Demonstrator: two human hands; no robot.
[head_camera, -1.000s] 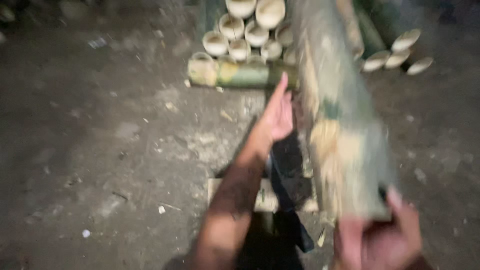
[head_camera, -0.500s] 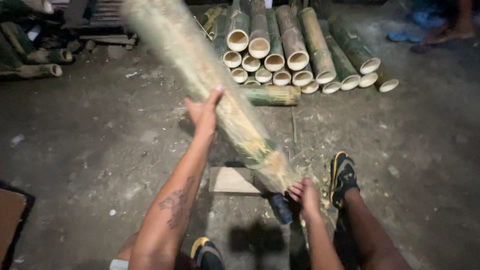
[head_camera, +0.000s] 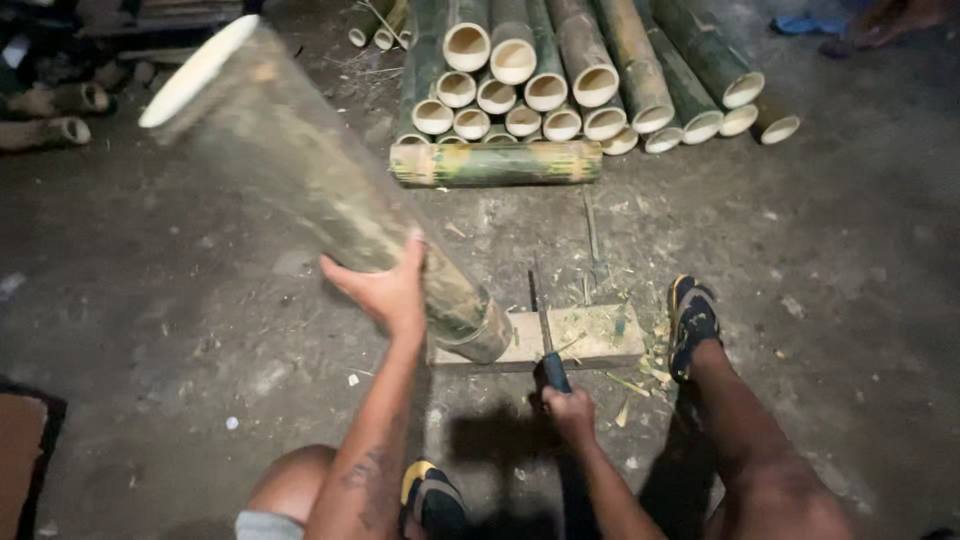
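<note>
Thick bamboo pole (head_camera: 330, 200) — mottled green, hollow, tilted, blurred.

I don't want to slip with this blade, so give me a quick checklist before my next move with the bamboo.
1. Left hand steadying the tilted bamboo pole: ok.
2. Pole's lower end resting on the wooden board: ok.
3. Right hand gripping the knife handle: ok.
4. Blade lying clear of the left hand: ok.
5. Right shoe clear of the board: not ok, it sits at the edge.
6. Blade sharpness: cannot tell.
</note>
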